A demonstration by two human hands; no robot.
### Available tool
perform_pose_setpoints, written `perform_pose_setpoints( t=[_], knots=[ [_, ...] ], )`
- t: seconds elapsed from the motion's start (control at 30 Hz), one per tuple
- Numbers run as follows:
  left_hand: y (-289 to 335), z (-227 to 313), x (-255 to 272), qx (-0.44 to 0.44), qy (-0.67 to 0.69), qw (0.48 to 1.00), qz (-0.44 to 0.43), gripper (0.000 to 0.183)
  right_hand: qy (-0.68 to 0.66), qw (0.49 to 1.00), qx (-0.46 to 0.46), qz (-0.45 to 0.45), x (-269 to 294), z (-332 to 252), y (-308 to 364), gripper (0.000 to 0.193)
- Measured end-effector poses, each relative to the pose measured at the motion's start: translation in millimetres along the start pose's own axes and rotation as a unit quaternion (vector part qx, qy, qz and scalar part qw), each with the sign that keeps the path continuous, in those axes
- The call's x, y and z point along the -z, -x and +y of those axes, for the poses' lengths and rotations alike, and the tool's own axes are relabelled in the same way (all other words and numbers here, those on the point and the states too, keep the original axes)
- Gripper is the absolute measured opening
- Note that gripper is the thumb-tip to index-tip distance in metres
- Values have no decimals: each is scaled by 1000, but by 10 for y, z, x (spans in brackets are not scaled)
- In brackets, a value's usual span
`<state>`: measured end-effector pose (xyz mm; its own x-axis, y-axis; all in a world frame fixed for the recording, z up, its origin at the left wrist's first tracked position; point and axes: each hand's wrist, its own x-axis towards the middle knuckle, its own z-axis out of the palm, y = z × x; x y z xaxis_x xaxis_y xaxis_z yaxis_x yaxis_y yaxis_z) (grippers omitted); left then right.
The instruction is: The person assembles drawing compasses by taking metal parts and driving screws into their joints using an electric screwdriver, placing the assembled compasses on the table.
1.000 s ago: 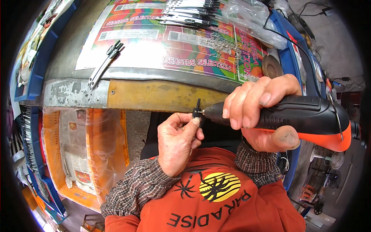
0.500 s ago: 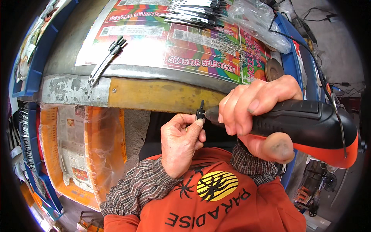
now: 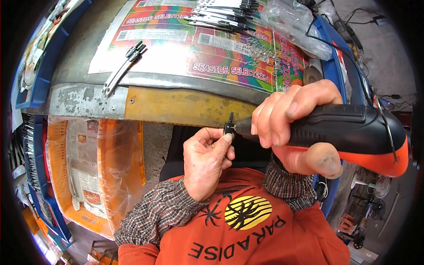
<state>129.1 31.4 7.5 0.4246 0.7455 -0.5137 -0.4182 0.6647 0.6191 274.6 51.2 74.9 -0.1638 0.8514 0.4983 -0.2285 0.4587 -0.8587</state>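
Head view. A glossy, rainbow-coloured printed sheet (image 3: 194, 48) covers the desk (image 3: 88, 99); a clear plastic bag (image 3: 293, 22) lies at its far right corner, and an orange printed bag (image 3: 88, 163) hangs below the desk's edge at left. The left hand (image 3: 205, 161), palm toward the body, pinches a small black part (image 3: 229, 127) upright between thumb and forefinger, just below the desk edge. The right hand (image 3: 293, 117) wraps its fingers closed around a black-and-orange power screwdriver (image 3: 349, 132), long axis horizontal, tip pointing left onto the part.
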Motion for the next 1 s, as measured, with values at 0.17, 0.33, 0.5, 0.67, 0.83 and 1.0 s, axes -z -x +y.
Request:
perform_pose_setpoints(
  t=[0.17,0.33,0.5,0.67,0.83,1.0],
  knots=[
    [-9,-6,17,-5,-2,1000,3,9,24,999,-15,-23,31,-39,2,63],
    [-18,-27,17,-13,3,1000,0,9,-2,996,32,-80,36,-40,-64,59],
    [-16,-15,15,-7,7,1000,3,9,-12,997,27,-78,45,10,-61,59],
    [-19,-20,20,-3,10,1000,6,9,-20,995,29,-91,71,15,-69,59],
    [-22,-17,35,-2,6,1000,-1,9,-23,995,27,-97,56,21,-71,58],
    [-26,-23,38,0,-1,1000,2,10,-11,993,17,-114,65,-5,-98,56]
  ],
)
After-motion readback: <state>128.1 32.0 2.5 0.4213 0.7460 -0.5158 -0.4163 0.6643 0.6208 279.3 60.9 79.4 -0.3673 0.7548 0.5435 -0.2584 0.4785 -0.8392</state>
